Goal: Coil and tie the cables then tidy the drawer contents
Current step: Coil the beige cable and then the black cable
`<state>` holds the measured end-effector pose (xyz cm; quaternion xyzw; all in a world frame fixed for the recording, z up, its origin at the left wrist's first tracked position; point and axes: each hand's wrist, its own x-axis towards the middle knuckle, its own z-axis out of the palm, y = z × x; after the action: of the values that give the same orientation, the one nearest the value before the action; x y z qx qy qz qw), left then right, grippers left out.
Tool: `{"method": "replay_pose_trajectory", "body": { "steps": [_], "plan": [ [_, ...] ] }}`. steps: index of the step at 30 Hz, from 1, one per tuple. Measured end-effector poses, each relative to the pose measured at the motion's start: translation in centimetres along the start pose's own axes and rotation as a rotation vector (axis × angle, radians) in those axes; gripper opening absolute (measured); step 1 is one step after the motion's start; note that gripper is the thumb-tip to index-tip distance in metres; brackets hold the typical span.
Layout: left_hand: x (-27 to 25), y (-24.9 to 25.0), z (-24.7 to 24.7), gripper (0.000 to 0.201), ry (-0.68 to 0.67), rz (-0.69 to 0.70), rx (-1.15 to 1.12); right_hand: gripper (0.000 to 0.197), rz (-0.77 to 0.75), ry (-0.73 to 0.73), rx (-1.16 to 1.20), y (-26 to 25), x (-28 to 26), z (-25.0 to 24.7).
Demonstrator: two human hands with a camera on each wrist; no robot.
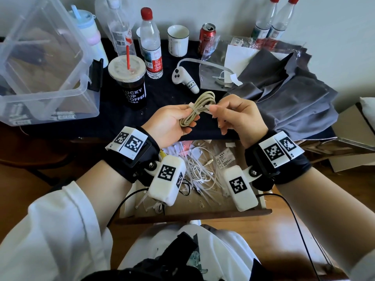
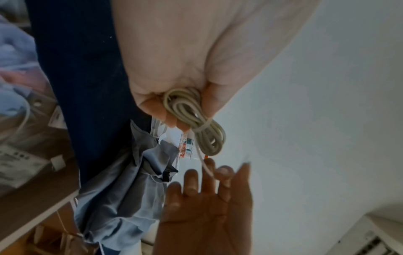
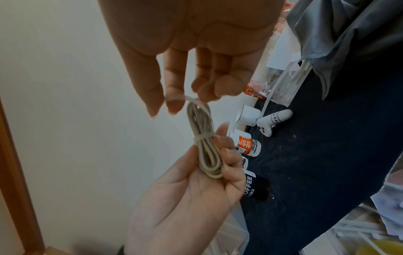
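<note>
A coiled beige cable [image 1: 199,109] [image 2: 197,120] [image 3: 205,146] is held above the dark tabletop, with a pale cable tie [image 1: 194,108] [image 2: 201,128] [image 3: 203,137] looped round its middle. My left hand [image 1: 172,124] [image 2: 174,69] [image 3: 196,189] grips the lower end of the coil. My right hand [image 1: 235,114] [image 2: 209,189] [image 3: 174,96] pinches the free tail of the tie [image 2: 206,166] [image 3: 191,100] between thumb and forefinger. Below the hands the open drawer [image 1: 194,213] holds several loose white cables [image 1: 199,171] and cable ties.
On the table stand a coffee cup [image 1: 129,82], water bottles [image 1: 151,45], a white mug [image 1: 178,40], a red can [image 1: 206,38] and a white controller [image 1: 183,79]. A clear plastic box [image 1: 42,65] sits left; grey cloth [image 1: 294,98] lies right.
</note>
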<state>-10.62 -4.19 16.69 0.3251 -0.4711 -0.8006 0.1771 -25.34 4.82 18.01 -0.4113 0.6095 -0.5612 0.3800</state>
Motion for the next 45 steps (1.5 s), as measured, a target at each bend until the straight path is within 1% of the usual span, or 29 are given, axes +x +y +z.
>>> {"method": "replay_pose_trajectory", "body": {
  "steps": [6, 8, 9, 10, 11, 13, 14, 16, 18, 22, 27, 28, 32, 34, 38, 41, 45],
  "plan": [
    [0.31, -0.06, 0.21, 0.024, 0.041, 0.035, 0.035, 0.023, -0.055, 0.029, -0.251, 0.23, 0.12, 0.2],
    [0.33, -0.14, 0.28, 0.024, 0.041, 0.043, 0.071, 0.026, -0.062, 0.032, -0.308, 0.12, 0.12, 0.23],
    [0.32, -0.17, 0.34, 0.023, 0.046, 0.045, 0.081, 0.032, -0.067, 0.036, -0.319, -0.01, 0.06, 0.27],
    [0.3, -0.19, 0.38, 0.023, 0.058, 0.045, 0.084, 0.037, -0.079, 0.04, -0.312, -0.12, -0.01, 0.31],
    [0.28, -0.18, 0.41, 0.023, 0.072, 0.045, 0.078, 0.036, -0.099, 0.036, -0.283, -0.18, -0.08, 0.36],
    [0.21, -0.13, 0.42, 0.025, 0.091, 0.043, 0.056, 0.018, -0.117, 0.01, -0.193, -0.23, -0.18, 0.36],
    [0.19, -0.1, 0.43, 0.025, 0.094, 0.045, 0.053, 0.013, -0.099, -0.005, -0.155, -0.26, -0.2, 0.31],
    [0.15, -0.03, 0.52, 0.025, 0.091, 0.054, 0.068, 0.015, -0.047, -0.043, -0.099, -0.29, -0.15, 0.16],
    [0.11, -0.05, 0.78, 0.024, 0.083, 0.061, 0.091, 0.013, -0.03, -0.055, -0.044, -0.45, -0.09, 0.15],
    [0.29, -0.14, 0.97, 0.023, 0.096, 0.053, 0.08, 0.013, -0.057, -0.022, -0.027, -0.62, -0.04, 0.4],
    [0.53, -0.17, 0.63, 0.023, 0.113, 0.029, 0.047, 0.011, 0.013, -0.007, 0.049, -0.62, -0.02, 0.5],
    [0.56, -0.25, 0.63, 0.024, 0.113, 0.03, 0.061, 0.012, 0.025, 0.001, 0.018, -0.64, 0.01, 0.51],
    [0.56, -0.5, 0.84, 0.024, 0.099, 0.055, 0.136, 0.019, 0.03, 0.068, -0.228, -0.45, 0.13, 0.77],
    [0.59, -0.61, 0.91, 0.023, 0.095, 0.063, 0.154, 0.02, 0.027, 0.098, -0.297, -0.39, 0.22, 0.79],
    [0.67, -0.8, 0.81, 0.023, 0.095, 0.082, 0.196, 0.017, 0.032, 0.098, -0.374, -0.32, 0.34, 0.77],
    [0.69, -0.85, 0.57, 0.024, 0.103, 0.095, 0.253, 0.015, 0.036, 0.078, -0.384, -0.29, 0.4, 0.58],
    [0.64, -0.87, 0.0, 0.02, 0.113, 0.142, 0.309, 0.015, 0.049, 0.032, -0.379, -0.29, 0.45, 0.14]
  ]
}}
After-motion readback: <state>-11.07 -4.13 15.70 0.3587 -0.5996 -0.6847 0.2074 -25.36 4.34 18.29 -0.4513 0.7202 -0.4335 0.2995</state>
